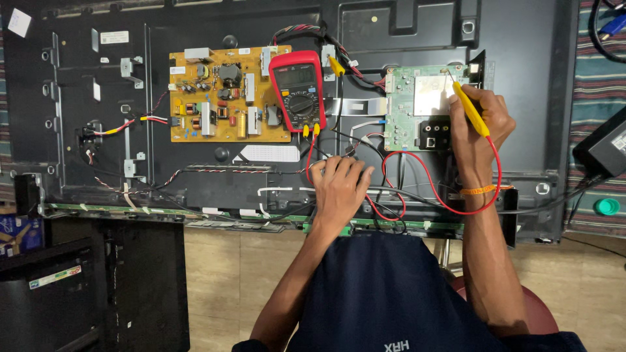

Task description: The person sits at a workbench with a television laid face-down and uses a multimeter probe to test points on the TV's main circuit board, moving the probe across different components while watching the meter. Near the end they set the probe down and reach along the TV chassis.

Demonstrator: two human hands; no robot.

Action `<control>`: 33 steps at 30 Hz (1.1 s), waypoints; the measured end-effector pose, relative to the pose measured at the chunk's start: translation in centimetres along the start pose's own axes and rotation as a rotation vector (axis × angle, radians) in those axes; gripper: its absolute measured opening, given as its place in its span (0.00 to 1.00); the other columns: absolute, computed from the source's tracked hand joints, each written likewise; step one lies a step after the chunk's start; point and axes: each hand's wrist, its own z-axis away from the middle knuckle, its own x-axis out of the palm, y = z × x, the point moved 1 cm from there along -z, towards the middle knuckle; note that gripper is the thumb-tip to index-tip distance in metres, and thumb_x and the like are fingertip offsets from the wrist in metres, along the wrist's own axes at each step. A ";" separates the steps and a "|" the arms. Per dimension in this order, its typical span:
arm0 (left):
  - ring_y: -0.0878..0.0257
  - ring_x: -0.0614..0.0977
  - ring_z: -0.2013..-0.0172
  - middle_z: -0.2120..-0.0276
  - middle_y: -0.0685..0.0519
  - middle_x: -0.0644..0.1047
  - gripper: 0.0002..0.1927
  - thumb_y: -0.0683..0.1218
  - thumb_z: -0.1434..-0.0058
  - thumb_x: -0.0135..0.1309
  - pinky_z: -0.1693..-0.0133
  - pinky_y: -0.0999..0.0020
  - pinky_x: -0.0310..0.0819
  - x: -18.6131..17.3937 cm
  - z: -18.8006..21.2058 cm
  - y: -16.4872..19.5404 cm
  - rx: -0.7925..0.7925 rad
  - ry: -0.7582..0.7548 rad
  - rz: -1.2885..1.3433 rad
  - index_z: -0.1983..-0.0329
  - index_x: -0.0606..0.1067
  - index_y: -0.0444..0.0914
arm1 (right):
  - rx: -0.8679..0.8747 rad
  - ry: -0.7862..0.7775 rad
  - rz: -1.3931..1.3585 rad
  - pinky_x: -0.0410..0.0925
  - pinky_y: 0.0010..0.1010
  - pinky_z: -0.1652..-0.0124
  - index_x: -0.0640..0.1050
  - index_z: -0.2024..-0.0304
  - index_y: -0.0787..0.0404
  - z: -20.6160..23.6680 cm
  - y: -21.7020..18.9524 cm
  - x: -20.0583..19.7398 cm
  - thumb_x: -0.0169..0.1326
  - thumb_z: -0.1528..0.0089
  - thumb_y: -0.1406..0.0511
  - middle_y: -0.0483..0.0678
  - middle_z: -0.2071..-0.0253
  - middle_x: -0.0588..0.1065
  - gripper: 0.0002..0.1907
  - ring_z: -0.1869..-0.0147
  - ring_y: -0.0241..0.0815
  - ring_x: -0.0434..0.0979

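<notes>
An opened flat television lies back-up, its black metal chassis (98,150) exposed. My right hand (479,124) grips a yellow test probe (468,107), whose tip touches the green main board (417,107) near its top right. A red lead (430,195) loops from the probe under my wrist. My left hand (339,189) rests palm-down, fingers curled, on black wires at the chassis's lower middle; whether it holds a probe is hidden. A red multimeter (298,91) lies between the green board and the yellow power board (215,98).
A second yellow probe clip (336,65) sits beside the meter's top. A black adapter (600,150) and a green cap (608,206) lie on striped cloth at the right. A black panel (98,287) leans at lower left over a tan tiled floor (228,274).
</notes>
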 end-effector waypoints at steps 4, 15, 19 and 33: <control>0.58 0.76 0.54 0.60 0.55 0.80 0.10 0.50 0.34 0.60 0.48 0.55 0.59 0.0 0.0 0.0 -0.007 0.003 0.004 0.60 0.80 0.39 | -0.012 0.004 -0.007 0.72 0.30 0.60 0.83 0.48 0.69 0.0 -0.2 -0.1 0.61 0.32 0.71 0.56 0.56 0.79 0.11 0.58 0.41 0.80; 0.57 0.76 0.53 0.60 0.54 0.80 0.10 0.50 0.35 0.60 0.48 0.55 0.59 0.1 0.0 0.0 -0.003 -0.008 -0.017 0.60 0.80 0.39 | -0.024 0.014 -0.006 0.72 0.32 0.58 0.82 0.50 0.70 0.0 -0.5 -0.1 0.62 0.32 0.71 0.57 0.56 0.79 0.09 0.56 0.44 0.80; 0.58 0.76 0.53 0.60 0.54 0.80 0.10 0.50 0.34 0.60 0.48 0.55 0.59 0.0 0.1 0.0 -0.003 0.003 -0.011 0.59 0.80 0.39 | -0.017 0.011 -0.008 0.72 0.32 0.58 0.82 0.52 0.71 0.0 -0.5 -0.2 0.62 0.32 0.70 0.57 0.56 0.79 0.09 0.56 0.44 0.81; 0.58 0.76 0.54 0.60 0.54 0.80 0.10 0.50 0.34 0.59 0.48 0.55 0.59 0.1 0.1 -0.1 0.000 -0.004 -0.011 0.60 0.80 0.38 | -0.021 0.008 0.020 0.72 0.32 0.61 0.83 0.49 0.70 0.0 -0.3 0.0 0.62 0.31 0.68 0.58 0.57 0.79 0.11 0.58 0.44 0.80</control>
